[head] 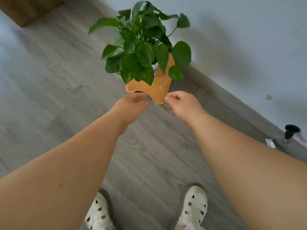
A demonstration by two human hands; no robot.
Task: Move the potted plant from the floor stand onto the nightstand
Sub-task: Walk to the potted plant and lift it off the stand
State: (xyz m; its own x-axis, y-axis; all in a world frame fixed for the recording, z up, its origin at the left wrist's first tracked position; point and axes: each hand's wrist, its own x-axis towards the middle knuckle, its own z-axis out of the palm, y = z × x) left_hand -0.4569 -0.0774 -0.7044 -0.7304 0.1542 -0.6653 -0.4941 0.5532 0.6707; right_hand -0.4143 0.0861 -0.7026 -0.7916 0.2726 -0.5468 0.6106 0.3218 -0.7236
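A leafy green potted plant (142, 47) stands on an orange floor stand (157, 90) close to the wall. Its white pot (155, 69) shows only as a small patch between the leaves. Both my arms reach forward toward the stand. My left hand (132, 105) hovers at the stand's near left edge with fingers loosely curled and nothing in them. My right hand (181, 103) is just right of the stand's near corner, fingers bent and apart, holding nothing. No nightstand can be made out for certain.
Grey wood floor (58, 80) spreads to the left. A pale wall with a grey baseboard (232, 103) runs diagonally on the right. A black doorstop (290, 131) sits at the baseboard. Brown wooden furniture (28, 9) is at the top left. My white shoes (192, 208) are below.
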